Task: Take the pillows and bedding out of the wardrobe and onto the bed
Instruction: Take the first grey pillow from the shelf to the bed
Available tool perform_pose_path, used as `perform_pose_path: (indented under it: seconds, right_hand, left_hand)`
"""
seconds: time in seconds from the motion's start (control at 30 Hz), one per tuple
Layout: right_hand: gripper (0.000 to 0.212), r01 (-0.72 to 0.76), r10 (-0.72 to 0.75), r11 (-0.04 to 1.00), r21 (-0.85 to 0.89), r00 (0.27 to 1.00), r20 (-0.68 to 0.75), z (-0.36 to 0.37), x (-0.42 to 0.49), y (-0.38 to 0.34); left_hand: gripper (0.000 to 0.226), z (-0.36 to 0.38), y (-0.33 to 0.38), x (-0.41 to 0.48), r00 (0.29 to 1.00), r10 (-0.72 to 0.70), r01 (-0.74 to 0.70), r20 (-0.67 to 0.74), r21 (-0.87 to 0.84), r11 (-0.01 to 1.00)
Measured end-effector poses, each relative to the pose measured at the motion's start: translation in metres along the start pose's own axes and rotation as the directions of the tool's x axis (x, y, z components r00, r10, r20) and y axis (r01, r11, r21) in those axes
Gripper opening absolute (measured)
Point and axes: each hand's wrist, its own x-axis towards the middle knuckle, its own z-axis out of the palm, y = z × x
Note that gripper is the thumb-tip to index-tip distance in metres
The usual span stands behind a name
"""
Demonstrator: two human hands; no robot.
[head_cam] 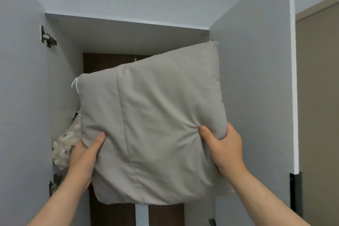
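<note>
- We hold a grey pillow point(152, 124) up in front of the open wardrobe point(128, 29), with both arms raised towards it.
- Our left hand point(86, 154) grips the pillow's lower left edge: the thumb lies pressed across the front of the fabric, and the fingers are hidden behind it.
- Our right hand point(225, 145) pinches the lower right edge, thumb dug into the front so the cloth puckers around it, fingers wrapped round the side.
- The pillow hangs tilted, its upper right corner higher than the upper left, and it covers most of the wardrobe opening.
- A white thread point(75, 83) dangles from the pillow's upper left corner.
- Behind the pillow, at the wardrobe's left side, a patterned bundle point(64, 145) of bedding shows, just beside our left hand; whether they touch we cannot tell.
- The wardrobe doors point(22, 79) stand open on either side, with a hinge point(47, 37) near the top left.
- A brown door point(319, 97) stands at the right edge.
</note>
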Motion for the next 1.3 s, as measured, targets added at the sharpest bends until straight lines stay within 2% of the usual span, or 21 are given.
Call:
perform_pose_path:
  seconds: [0.1,0.23,0.37,0.43,0.57,0.73,0.87,1.07,1.2,1.3]
  right_hand:
    - [0.020,-0.060,0.057,0.997,-0.055,0.997,-0.056,-0.021,-0.042,-0.011]
    - [0.030,-0.129,0.110,0.980,-0.151,0.985,-0.131,-0.049,-0.095,-0.034]
    - [0.040,-0.169,0.101,0.945,-0.280,0.965,-0.242,-0.106,-0.138,-0.068]
    - [0.044,-0.176,0.069,0.933,-0.313,0.943,-0.325,-0.144,-0.153,-0.092]
    - [0.044,-0.154,-0.039,0.904,-0.398,0.898,-0.438,-0.226,-0.176,-0.146]
    - [0.049,-0.208,-0.147,0.845,-0.493,0.796,-0.588,-0.340,-0.219,-0.206]
    - [0.048,-0.261,-0.248,0.775,-0.576,0.712,-0.656,-0.441,-0.264,-0.259]
    - [0.035,-0.417,-0.309,0.678,-0.605,0.586,-0.749,-0.560,-0.337,-0.315]
    - [0.039,-0.558,-0.354,0.580,-0.593,0.484,-0.801,-0.619,-0.385,-0.349]
    - [0.039,-0.671,-0.407,0.496,-0.552,0.382,-0.830,-0.667,-0.420,-0.370]
  left_hand:
    - [0.089,-0.014,-0.005,-0.021,0.999,-0.047,0.048,0.021,-0.031,0.998]
    - [0.058,-0.016,-0.001,-0.052,0.999,-0.003,0.006,0.043,-0.068,0.998]
    - [0.054,0.003,0.005,-0.103,0.992,-0.008,0.022,0.124,-0.109,0.994]
    - [0.047,0.023,0.018,-0.129,0.982,0.002,0.027,0.186,-0.153,0.988]
    - [0.055,0.074,0.054,-0.187,0.949,0.009,0.071,0.315,-0.240,0.968]
    - [0.044,0.143,0.111,-0.286,0.877,0.054,0.114,0.478,-0.315,0.942]
    - [0.039,0.199,0.165,-0.389,0.782,0.085,0.179,0.618,-0.354,0.918]
    - [0.044,0.269,0.212,-0.539,0.599,0.150,0.274,0.786,-0.378,0.885]
    - [0.056,0.313,0.231,-0.635,0.421,0.149,0.352,0.895,-0.312,0.882]
    - [0.050,0.349,0.251,-0.715,0.257,0.179,0.400,0.950,-0.273,0.875]
